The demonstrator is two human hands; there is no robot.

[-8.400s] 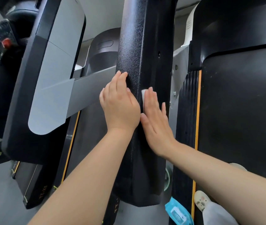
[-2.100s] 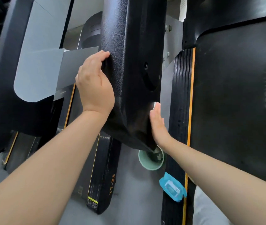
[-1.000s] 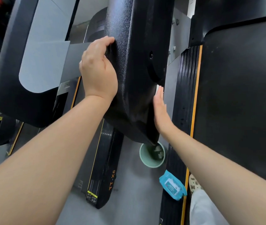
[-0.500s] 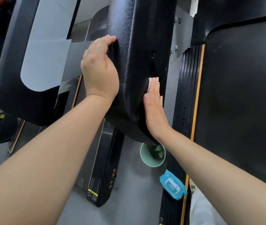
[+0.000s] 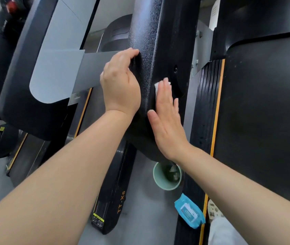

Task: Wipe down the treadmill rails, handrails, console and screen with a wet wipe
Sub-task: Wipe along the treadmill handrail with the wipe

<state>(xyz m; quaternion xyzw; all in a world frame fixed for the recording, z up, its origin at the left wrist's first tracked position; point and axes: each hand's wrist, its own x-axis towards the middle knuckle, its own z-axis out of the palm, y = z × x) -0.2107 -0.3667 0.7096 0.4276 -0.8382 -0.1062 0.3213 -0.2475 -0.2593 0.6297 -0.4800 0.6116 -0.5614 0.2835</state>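
Observation:
A thick black textured handrail [image 5: 155, 41] of the treadmill runs down the middle of the head view. My right hand [image 5: 167, 117] lies flat on its right face with straight fingers, pressing a white wet wipe [image 5: 157, 86] against it; only the wipe's edge shows past my fingertips. My left hand [image 5: 121, 85] rests on the handrail's left edge, fingers curled round that edge. The black treadmill belt [image 5: 264, 103] and ribbed side rail [image 5: 206, 106] with an orange stripe lie to the right.
On the floor below stand a pale green bin [image 5: 167, 177] with used wipes inside and a blue wet-wipe pack [image 5: 189, 211]. A neighbouring treadmill [image 5: 112, 206] marked TT-X6 and a grey-and-black console arm [image 5: 52, 71] fill the left. My shoe [image 5: 213, 211] is near the side rail.
My right hand with the wipe has slid up the handrail's right face from its lower end and turned more onto the front. My left hand has stayed gripping the left edge.

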